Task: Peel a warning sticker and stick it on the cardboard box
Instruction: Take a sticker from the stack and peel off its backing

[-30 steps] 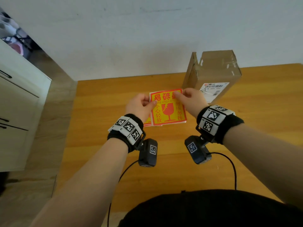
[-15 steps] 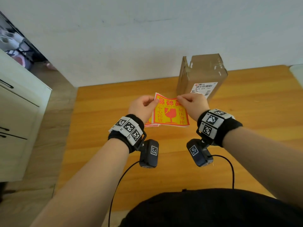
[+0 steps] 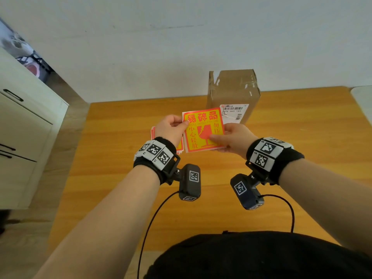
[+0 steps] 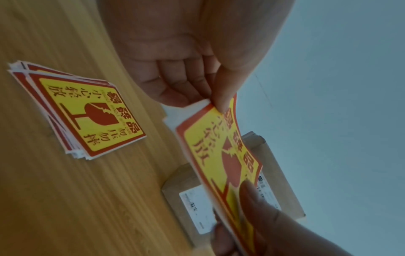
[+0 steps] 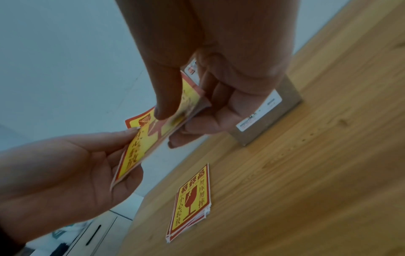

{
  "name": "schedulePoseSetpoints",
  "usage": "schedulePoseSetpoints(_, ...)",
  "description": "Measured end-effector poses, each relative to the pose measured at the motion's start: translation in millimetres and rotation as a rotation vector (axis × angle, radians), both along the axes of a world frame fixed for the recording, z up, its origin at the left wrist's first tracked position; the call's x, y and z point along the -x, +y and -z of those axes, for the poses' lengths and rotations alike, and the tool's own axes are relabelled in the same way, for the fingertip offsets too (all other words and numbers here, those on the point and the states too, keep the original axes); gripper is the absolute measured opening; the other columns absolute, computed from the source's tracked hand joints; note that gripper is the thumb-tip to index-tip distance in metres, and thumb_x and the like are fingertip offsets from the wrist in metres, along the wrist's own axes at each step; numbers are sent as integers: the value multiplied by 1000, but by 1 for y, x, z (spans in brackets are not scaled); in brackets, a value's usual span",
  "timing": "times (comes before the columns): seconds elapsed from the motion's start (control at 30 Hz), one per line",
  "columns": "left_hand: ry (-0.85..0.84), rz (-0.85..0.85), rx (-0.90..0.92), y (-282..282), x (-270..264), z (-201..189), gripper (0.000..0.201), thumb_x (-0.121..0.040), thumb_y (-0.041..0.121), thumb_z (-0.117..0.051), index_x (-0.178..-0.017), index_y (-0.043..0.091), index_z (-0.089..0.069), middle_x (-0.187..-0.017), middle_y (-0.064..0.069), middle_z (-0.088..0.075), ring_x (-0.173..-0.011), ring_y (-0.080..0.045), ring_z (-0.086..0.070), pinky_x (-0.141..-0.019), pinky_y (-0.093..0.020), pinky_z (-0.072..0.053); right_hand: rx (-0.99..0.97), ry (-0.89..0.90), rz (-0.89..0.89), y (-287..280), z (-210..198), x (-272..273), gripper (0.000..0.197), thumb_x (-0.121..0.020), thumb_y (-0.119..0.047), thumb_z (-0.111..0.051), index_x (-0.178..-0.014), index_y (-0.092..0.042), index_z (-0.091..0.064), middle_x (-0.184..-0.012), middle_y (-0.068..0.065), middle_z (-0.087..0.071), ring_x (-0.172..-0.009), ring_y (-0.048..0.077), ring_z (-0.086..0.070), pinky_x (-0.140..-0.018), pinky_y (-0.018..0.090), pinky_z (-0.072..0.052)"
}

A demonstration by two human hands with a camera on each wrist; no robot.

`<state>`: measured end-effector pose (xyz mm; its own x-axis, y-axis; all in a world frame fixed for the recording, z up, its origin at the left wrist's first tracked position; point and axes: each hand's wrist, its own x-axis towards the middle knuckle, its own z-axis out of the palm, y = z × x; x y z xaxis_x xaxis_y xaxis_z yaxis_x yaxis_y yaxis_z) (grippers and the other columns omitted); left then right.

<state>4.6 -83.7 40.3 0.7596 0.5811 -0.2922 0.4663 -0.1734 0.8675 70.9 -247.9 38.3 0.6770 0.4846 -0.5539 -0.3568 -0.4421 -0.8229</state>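
Both hands are pinching one sticker (image 3: 203,129) in the air, left hand (image 3: 171,127) at its top left corner, right hand (image 3: 233,139) on its right edge. The box (image 3: 233,91) sits straight ahead by the table's far edge, nearer the right hand.

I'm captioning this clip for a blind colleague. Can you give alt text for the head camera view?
Two hands, left hand and right hand, hold a yellow-and-red warning sticker above a wooden table. Behind it stands a taped cardboard box.
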Motion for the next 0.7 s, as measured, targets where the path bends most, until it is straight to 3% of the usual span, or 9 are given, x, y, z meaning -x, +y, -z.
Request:
schedulePoseSetpoints(0.07, -1, -25, 31, -4, 0, 0, 20, -89, 24, -58, -104, 12, -61, -101, -5, -68, -90, -18, -65, -76, -27, -53, -4, -23, -35, -7, -2, -2, 18, -87, -16, -62, -103, -7, -60, -81, 5, -68, -50, 4, -66, -50, 16, -55)
schedulePoseSetpoints(0.13, 18, -20, 88, -9, 2, -1, 19, -90, 27, -57, -100, 12, -61, -101, -6, -68, -88, -18, -65, -69, -23, -53, 45, -134, -49, -10, -2, -4, 9, -89, -18, -60, -94, -11, -61, -69, 3, -65, -42, 4, -59, -47, 16, -50)
schedulePoseSetpoints(0.23, 88, 68, 177, -19, 5, -4, 12, -85, 29, -63, -84, 18, -59, -83, 0, -67, -72, -14, -63, -63, -22, -51, 109, -301, -48, -13, 1, -7, 16, -91, -22, -57, -97, -8, -62, -60, -1, -57, -48, 10, -50, -48, 18, -45)
schedulePoseSetpoints(0.33, 163, 175, 153, -25, 10, -3, 19, -81, 21, -69, -98, 14, -62, -75, 4, -63, -64, -9, -58, -62, -22, -51, 132, -399, -69, -15, 4, -7, 27, -91, -25, -56, -94, 0, -64, -56, -2, -52, -49, 12, -46, -50, 23, -41)
schedulePoseSetpoints(0.47, 176, 178, 150, -26, 14, -5, 20, -82, 20, -69, -99, 12, -62, -73, 4, -63, -59, -6, -57, -54, -16, -49, 114, -424, -71, -17, 6, -5, 24, -92, -25, -53, -92, -2, -62, -57, -2, -53, -51, 13, -47, -54, 25, -42)
schedulePoseSetpoints(0.6, 186, 192, 130, -23, 18, -6, 19, -83, 21, -67, -98, 9, -63, -70, 3, -64, -40, 6, -60, -39, -9, -44, 105, -411, -21, -17, 10, -4, 22, -91, -25, -55, -91, -3, -60, -57, -1, -54, -53, 14, -49, -61, 33, -46)
schedulePoseSetpoints(0.7, 153, 124, 158, -23, 22, -3, 15, -85, 23, -65, -81, 10, -59, -62, 0, -62, -41, 8, -61, -36, -9, -42, 124, -450, -16, -14, 11, -3, 21, -92, -23, -53, -87, -4, -59, -57, -2, -54, -58, 18, -52, -68, 37, -50)
